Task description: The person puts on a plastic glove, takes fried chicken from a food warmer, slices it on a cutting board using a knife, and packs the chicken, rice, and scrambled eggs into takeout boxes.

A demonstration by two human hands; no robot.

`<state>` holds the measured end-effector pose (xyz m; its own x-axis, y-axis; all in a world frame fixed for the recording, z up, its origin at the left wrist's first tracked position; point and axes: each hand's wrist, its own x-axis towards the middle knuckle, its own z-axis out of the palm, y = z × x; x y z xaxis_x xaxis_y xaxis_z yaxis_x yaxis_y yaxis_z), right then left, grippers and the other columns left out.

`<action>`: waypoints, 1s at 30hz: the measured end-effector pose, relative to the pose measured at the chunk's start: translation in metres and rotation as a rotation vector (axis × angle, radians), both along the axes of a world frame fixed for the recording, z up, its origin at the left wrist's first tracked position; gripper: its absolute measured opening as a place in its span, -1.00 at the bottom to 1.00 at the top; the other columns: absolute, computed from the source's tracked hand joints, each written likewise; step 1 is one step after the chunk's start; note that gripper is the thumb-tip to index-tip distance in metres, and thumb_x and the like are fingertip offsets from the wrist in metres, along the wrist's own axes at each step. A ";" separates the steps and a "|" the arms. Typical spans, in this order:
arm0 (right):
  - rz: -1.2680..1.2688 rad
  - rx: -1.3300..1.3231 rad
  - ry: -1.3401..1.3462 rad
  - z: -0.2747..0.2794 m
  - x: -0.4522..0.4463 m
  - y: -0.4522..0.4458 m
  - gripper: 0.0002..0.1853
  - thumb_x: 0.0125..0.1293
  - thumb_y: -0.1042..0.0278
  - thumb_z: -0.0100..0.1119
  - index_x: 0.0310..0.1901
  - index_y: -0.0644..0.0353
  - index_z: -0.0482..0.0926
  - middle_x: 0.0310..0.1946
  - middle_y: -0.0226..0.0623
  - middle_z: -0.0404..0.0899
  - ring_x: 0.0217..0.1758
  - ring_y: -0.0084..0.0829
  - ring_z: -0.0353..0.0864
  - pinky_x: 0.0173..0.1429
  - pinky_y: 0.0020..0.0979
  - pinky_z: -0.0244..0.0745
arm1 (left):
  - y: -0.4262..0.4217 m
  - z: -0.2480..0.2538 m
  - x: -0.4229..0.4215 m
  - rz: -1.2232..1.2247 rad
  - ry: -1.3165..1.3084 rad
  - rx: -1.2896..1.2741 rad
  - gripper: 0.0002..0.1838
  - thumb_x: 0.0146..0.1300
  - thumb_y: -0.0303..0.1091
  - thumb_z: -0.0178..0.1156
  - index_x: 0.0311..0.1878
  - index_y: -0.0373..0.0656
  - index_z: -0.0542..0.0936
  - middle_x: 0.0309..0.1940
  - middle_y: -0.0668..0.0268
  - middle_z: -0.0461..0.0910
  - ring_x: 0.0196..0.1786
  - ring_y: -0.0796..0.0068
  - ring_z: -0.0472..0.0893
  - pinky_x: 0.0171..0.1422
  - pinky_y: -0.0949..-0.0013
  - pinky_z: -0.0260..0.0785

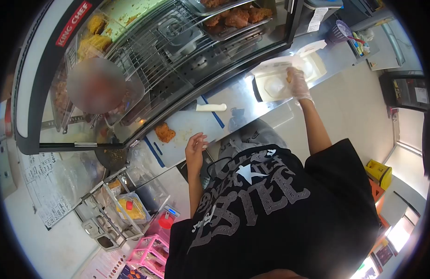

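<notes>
We see our right hand (pixel 298 86), in a clear glove, over the open white box (pixel 318 67); from this angle we cannot tell whether its fingers grip anything. Our left hand (pixel 195 145) hangs near the cutting board (pixel 198 124), fingers loosely apart and holding nothing. The fried piece (pixel 164 133) lies on the board, near a white-handled knife (pixel 211 107).
</notes>
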<state>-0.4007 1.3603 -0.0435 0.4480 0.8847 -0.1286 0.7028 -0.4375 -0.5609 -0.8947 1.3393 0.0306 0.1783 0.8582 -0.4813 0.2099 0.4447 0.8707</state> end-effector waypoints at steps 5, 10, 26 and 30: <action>0.164 -0.379 -0.448 -0.017 -0.025 0.006 -0.49 0.32 0.39 0.11 0.31 -0.06 0.37 0.24 0.09 0.35 0.15 0.02 0.59 0.14 -0.05 0.61 | 0.025 0.016 0.043 -0.013 -0.025 0.072 -0.65 0.50 -0.19 0.10 0.20 -0.18 0.51 0.05 0.24 0.66 -0.05 0.48 0.64 0.01 0.39 0.42; 0.118 -0.193 -0.323 0.046 -0.027 0.001 -0.66 0.37 0.32 0.12 0.17 0.01 0.49 0.16 0.00 0.48 0.11 0.00 0.60 0.09 -0.07 0.59 | 0.023 0.027 0.072 0.042 -0.008 0.065 -0.64 0.51 -0.18 0.08 0.20 -0.19 0.51 0.05 0.22 0.65 -0.05 0.47 0.64 0.01 0.39 0.42; 0.024 0.040 0.094 -0.005 -0.001 0.001 -0.70 0.44 0.17 -0.06 -0.09 0.20 0.57 -0.27 0.00 0.57 -0.14 -0.12 0.59 0.00 -0.14 0.42 | 0.021 0.019 0.103 -0.022 -0.022 0.013 -0.64 0.50 -0.20 0.08 0.22 -0.19 0.51 0.05 0.25 0.65 -0.05 0.49 0.63 0.04 0.41 0.43; 0.141 -0.304 -0.127 0.019 -0.003 0.012 -0.78 0.40 0.26 0.06 -0.12 0.21 0.61 -0.15 0.00 0.64 -0.08 -0.12 0.62 -0.07 -0.17 0.43 | 0.021 0.015 0.092 -0.050 -0.021 0.024 -0.65 0.47 -0.25 0.13 0.20 -0.23 0.53 0.00 0.24 0.65 -0.06 0.46 0.63 0.05 0.41 0.47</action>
